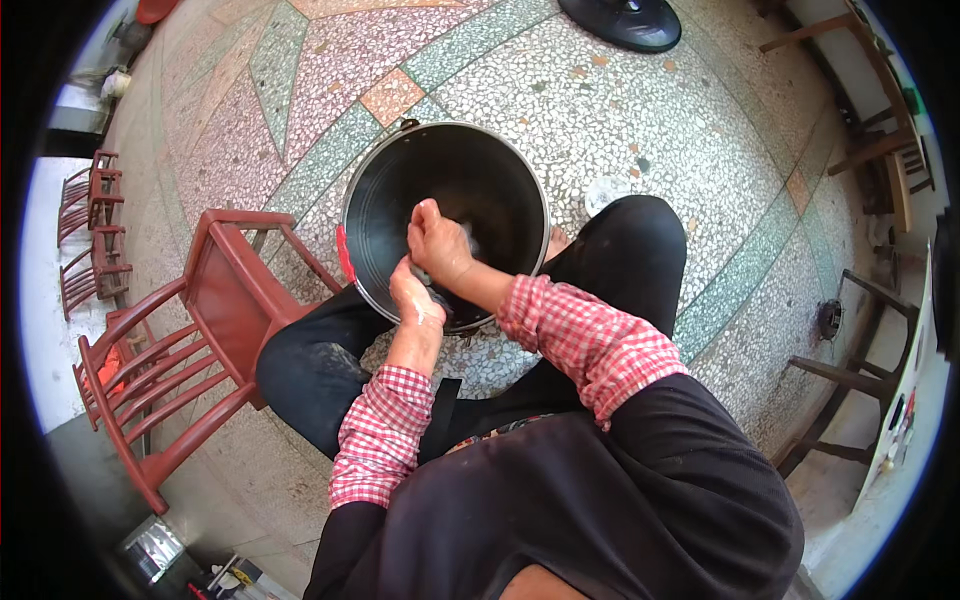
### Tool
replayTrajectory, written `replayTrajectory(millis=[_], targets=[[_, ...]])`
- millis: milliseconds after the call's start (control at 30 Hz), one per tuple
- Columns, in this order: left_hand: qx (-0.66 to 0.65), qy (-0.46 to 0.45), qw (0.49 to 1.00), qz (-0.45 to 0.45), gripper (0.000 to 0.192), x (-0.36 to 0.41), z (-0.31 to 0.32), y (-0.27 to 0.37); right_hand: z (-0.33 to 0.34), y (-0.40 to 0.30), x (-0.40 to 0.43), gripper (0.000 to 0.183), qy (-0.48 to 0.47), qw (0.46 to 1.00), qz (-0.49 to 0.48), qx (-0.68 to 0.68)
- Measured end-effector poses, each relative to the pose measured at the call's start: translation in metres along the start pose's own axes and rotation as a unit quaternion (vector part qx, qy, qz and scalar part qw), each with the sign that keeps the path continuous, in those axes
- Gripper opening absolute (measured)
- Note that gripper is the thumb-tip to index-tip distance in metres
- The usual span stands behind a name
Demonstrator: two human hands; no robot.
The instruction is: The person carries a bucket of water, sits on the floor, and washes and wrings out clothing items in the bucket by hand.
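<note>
A deep round metal pot [360,187] with a dark inside stands on the floor between my knees, a red patch on its left rim. Over its opening my left hand [414,294], wet, is held with the palm turned up against the heel of my right hand. My right hand [441,241] lies above it with its fingers curled; whether anything is inside the fingers cannot be told. Something pale and blurred shows beneath the hands. Both forearms wear rolled red-and-white checked sleeves.
A red wooden chair [238,296] stands close at my left, with smaller red chairs [105,259] farther off. A black round lid [630,22] lies on the terrazzo floor ahead. A clear plastic item [606,195] is by my right knee. Wooden furniture [855,379] lines the right side.
</note>
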State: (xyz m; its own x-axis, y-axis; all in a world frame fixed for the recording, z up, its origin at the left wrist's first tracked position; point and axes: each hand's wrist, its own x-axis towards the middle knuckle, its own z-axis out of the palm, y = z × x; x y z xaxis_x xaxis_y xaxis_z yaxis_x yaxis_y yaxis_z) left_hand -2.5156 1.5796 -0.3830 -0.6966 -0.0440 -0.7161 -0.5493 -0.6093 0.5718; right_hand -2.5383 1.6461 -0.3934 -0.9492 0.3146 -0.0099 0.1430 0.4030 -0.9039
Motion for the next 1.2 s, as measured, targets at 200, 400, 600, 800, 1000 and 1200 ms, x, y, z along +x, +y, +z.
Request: replayTrajectory(millis=[200, 400, 600, 800, 1000, 1200], targets=[[-0.117, -0.376, 0.919, 0.001, 0.033, 0.055, -0.075, 0.006, 0.001, -0.036, -0.039, 0.02, -0.04, 0.99, -0.117, 0.07], [-0.034, -0.084, 0.991, -0.103, 0.029, -0.009, 0.008, 0.039, -0.012, 0.019, 0.031, 0.017, 0.003, 0.998, 0.059, -0.007], [-0.126, -0.113, 0.986, -0.008, 0.036, 0.019, -0.016, 0.072, -0.048, 0.002, 0.045, 0.021, -0.197, 0.976, 0.087, -0.029], [-0.163, -0.111, 0.98, 0.018, 0.038, 0.022, -0.019, 0.083, -0.06, -0.035, 0.007, 0.024, -0.333, 0.899, -0.124, -0.255], [-0.183, -0.074, 0.976, 0.094, 0.026, 0.008, -0.019, 0.104, -0.074, -0.034, 0.031, 0.021, -0.316, 0.923, -0.096, -0.198], [0.316, -0.088, 0.914, 0.239, 0.033, 0.009, -0.025, 0.09, -0.104, -0.038, 0.059, 0.007, -0.234, 0.918, 0.102, 0.304]])
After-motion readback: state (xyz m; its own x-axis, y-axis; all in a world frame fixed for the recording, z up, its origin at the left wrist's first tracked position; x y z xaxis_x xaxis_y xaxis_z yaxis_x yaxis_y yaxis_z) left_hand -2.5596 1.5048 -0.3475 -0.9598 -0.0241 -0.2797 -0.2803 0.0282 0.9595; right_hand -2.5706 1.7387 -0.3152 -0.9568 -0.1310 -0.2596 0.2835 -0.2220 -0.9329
